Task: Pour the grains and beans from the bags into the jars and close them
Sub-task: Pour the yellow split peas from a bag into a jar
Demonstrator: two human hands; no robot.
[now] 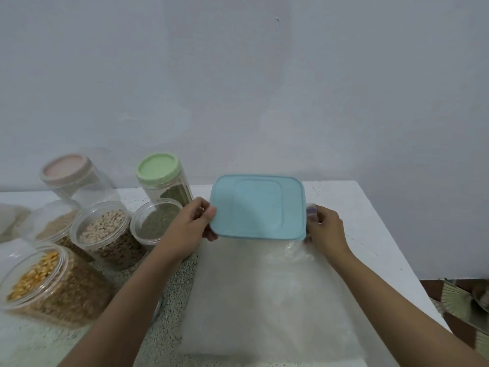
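At frame centre, the left hand [197, 221] and right hand [326, 229] grip the pale blue rectangular plastic lid [256, 207] by its short edges atop the tall clear rice-filled container [264, 300], so this looks like the closing step, next pressing it evenly down

text: none readable | blue lid [256, 206]: plain, no lettering seen | green-lidded jar [164, 178]: no label seen | open jars of grains [105, 234]: clear walls, no print | view soft and blurred, so any fine embossing may be lost
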